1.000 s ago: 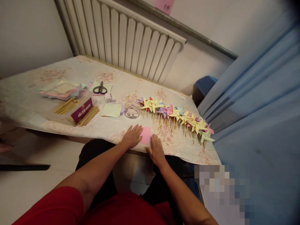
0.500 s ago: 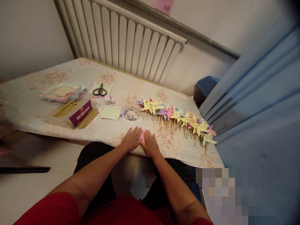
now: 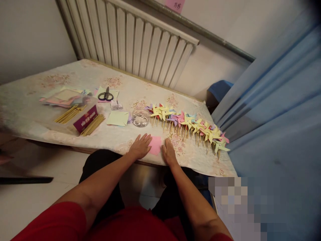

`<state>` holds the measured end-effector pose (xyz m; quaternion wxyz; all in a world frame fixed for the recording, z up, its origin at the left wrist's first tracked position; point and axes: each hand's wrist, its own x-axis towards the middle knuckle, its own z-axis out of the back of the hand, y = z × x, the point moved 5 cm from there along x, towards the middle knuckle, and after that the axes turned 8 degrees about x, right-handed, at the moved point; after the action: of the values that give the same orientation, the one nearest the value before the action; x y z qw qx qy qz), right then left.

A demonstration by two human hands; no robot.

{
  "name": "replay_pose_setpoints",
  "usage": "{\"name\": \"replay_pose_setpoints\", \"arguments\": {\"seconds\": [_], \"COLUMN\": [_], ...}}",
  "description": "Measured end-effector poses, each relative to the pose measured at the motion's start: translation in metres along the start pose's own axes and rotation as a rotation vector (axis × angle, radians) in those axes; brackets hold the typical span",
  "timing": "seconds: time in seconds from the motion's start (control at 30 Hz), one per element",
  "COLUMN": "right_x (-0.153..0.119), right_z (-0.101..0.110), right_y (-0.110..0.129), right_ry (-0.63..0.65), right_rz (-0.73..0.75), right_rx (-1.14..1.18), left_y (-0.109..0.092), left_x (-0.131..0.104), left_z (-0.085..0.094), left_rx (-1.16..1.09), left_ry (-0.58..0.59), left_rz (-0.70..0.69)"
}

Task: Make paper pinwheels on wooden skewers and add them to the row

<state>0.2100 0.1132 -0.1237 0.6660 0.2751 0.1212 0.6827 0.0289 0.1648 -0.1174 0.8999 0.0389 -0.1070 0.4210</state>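
Observation:
A pink paper square (image 3: pixel 155 145) lies flat on the flowered tablecloth near the front edge. On its left side rests my left hand (image 3: pixel 141 146), its fingers stretched out over the paper's edge. My right hand (image 3: pixel 169 152) is just right of the paper, fingers curled in; whether it pinches anything is too small to tell. Beyond them stands a round clear dish (image 3: pixel 140 118) of small shiny pieces. A stack of pale green paper (image 3: pixel 118 118) lies left of the dish, and several finished pinwheels (image 3: pixel 187 120) on sticks spread out to the right.
A clear box (image 3: pixel 85 119) with a purple label holds wooden sticks, with more sticks beside it. Dark scissors (image 3: pixel 105 95) lie on paper behind small white boxes (image 3: pixel 116 105). Colored sheets (image 3: pixel 65 96) are at the left. A blue curtain (image 3: pixel 273 110) hangs at the right.
My right hand has moved right, off the pink paper, and its fingers have curled. More of the pink square shows now. My left hand has stayed nearly in place.

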Motion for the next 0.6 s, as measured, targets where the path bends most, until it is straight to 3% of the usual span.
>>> {"name": "replay_pose_setpoints", "arguments": {"seconds": [0.17, 0.27, 0.6], "right_x": [0.011, 0.012, 0.005], "right_z": [-0.011, -0.02, -0.017], "right_y": [0.041, 0.057, 0.038], "right_ry": [0.109, 0.168, 0.165], "right_rz": [0.202, 0.251, 0.175], "right_rx": [-0.059, -0.148, -0.283], "left_y": [0.0, 0.0, -0.001], "left_x": [-0.001, -0.002, -0.001], "left_z": [0.001, 0.001, 0.002], "left_rx": [0.003, 0.008, 0.006], "left_ry": [0.003, 0.011, 0.008], "left_rz": [-0.011, -0.02, -0.012]}}
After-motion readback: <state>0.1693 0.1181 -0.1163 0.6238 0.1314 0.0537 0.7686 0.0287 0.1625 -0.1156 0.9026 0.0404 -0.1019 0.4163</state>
